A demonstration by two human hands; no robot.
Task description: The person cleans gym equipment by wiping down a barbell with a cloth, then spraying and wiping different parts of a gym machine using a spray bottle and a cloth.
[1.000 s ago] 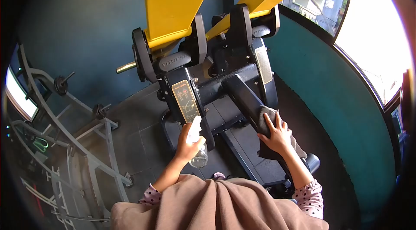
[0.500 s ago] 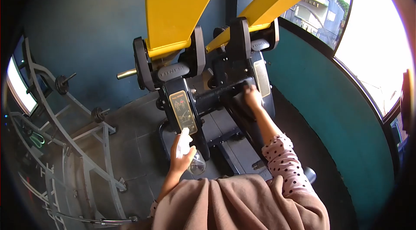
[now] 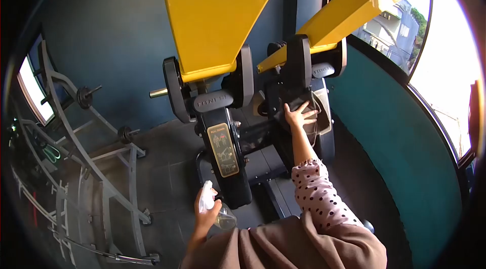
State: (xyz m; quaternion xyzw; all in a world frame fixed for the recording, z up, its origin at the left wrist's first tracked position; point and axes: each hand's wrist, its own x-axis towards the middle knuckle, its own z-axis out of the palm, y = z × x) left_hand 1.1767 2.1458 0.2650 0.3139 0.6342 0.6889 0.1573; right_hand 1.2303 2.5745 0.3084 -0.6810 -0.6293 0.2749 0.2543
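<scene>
My left hand (image 3: 204, 217) is wrapped around the neck of a spray bottle (image 3: 226, 220) with a white trigger head and a clear body, low in front of me. My right hand (image 3: 298, 118) lies with fingers spread on a dark cloth (image 3: 310, 129), flat against the right upright of a black and yellow exercise machine. Part of the cloth hangs below the fingers and covers some of the pale panel (image 3: 324, 102) there. On the left upright is a gold-edged instruction placard (image 3: 223, 150), beside which nothing touches my hands.
Thick yellow arms (image 3: 212, 15) of the machine rise overhead. A grey weight rack (image 3: 91, 152) with small plates stands at left. To the right runs a teal wall (image 3: 385, 132) below windows. Dark tiles (image 3: 172, 183) cover the floor.
My right hand has moved from the black crossbar area to the right upright, and its fingers have spread over the cloth. My left hand keeps the spray bottle, now slightly lower in view.
</scene>
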